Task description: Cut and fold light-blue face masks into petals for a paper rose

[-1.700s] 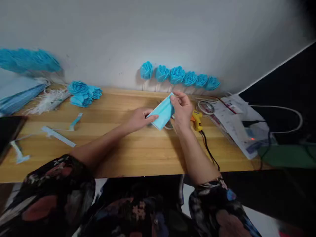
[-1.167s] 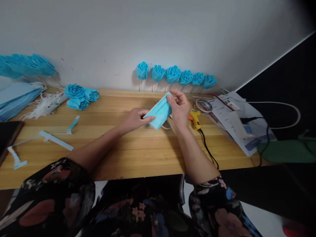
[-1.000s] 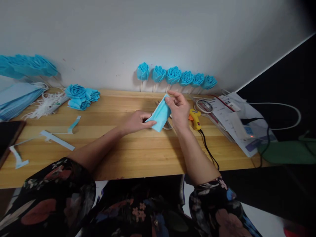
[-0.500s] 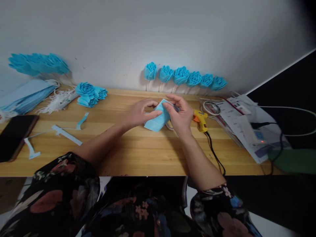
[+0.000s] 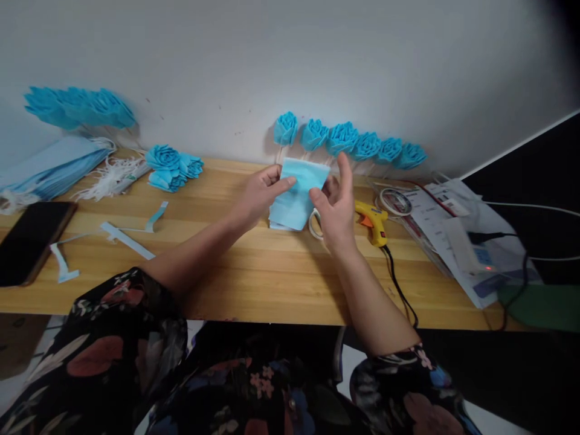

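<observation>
Over the middle of the desk, a folded piece of light blue mask fabric [image 5: 299,196] is held up between my two hands. My left hand [image 5: 260,196] pinches its left edge, thumb in front and fingers behind. On the right edge, the thumb of my right hand [image 5: 338,208] presses the front, while the index finger points upward and the other fingers are partly hidden. A roll of tape [image 5: 316,225] lies just below the fabric, partly covered by my right hand. Close by on the right lies a yellow glue gun [image 5: 372,222].
Blue fabric roses [image 5: 342,139] lean on the wall, with more blue flowers [image 5: 81,107] far left. Loose roses [image 5: 165,160], stacked face masks [image 5: 63,166], cut strips [image 5: 127,240] and a phone [image 5: 34,241] lie left. Papers [image 5: 453,241] and a white power strip [image 5: 466,248] lie right.
The fabric has gone from a tilted, angled shape to an upright, flat rectangle facing me. My right index finger has lifted off it, and the view has shifted slightly.
</observation>
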### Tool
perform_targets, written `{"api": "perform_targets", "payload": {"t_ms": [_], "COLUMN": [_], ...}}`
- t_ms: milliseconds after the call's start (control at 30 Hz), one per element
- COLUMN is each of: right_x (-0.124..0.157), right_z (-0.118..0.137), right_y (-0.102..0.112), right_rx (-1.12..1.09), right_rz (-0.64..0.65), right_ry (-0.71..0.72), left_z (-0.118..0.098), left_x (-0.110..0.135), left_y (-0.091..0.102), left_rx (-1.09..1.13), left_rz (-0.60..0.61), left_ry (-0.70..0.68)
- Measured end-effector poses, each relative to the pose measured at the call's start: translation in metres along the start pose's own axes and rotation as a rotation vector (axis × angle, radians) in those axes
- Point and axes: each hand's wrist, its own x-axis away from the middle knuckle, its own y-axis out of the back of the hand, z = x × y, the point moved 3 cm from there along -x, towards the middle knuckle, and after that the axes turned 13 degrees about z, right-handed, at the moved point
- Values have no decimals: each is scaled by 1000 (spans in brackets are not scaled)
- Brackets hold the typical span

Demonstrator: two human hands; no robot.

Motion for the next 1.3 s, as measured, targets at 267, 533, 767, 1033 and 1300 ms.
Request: {"api": "perform_targets", "payload": {"t_ms": [267, 533, 767, 1033, 1300], "right_x": [2, 2, 1, 0, 6], "right_z": [-17, -21, -22, -21, -24], "right_y": [-17, -14, -14, -14, -27], "right_rx": [-138, -62, -83, -82, -73], "right_rz": [141, 156, 188, 188, 178], "right_ry": [-110, -137, -142, -148, -163], "left_z": [-5, -4, -5, -2, 3], "left_x": [-3, -2, -2, -2, 3], "left_y": [5, 8, 7, 8, 4], "left_rx": [55, 35, 49, 32, -81], "left_rz": [-78, -112, -108, -127, -214], "left_ry": [-62, -61, -37, -32, -53]}}
